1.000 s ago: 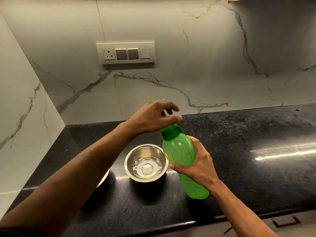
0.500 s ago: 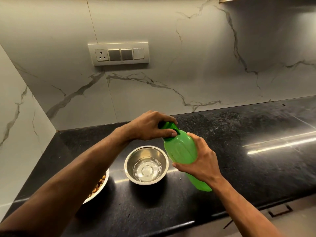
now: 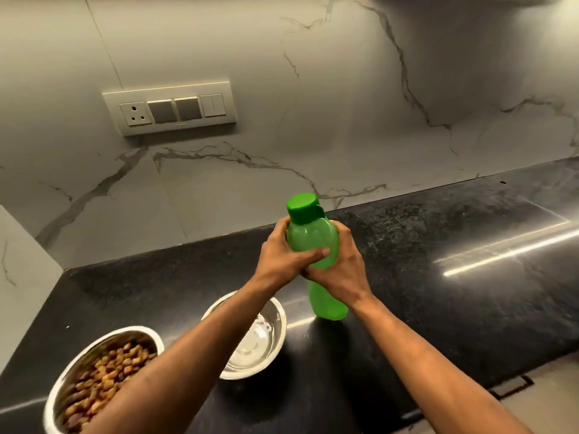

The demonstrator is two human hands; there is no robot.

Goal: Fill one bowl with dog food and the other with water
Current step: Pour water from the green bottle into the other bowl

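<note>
Both hands, left hand (image 3: 282, 261) and right hand (image 3: 341, 270), wrap the capped green bottle (image 3: 313, 242) standing on the counter (image 3: 438, 308) behind the water bowl (image 3: 269, 346); kibble bowl (image 3: 103, 371) full; release gently, upright.

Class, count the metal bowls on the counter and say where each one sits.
2. One bowl of dog food sits at the lower left; one bowl of water sits right of it, partly behind the left forearm. None other shows.

Black stone counter (image 3: 438, 308): kibble bowl (image 3: 62, 380), water bowl (image 3: 275, 333), green bottle (image 3: 329, 305) standing.
</note>
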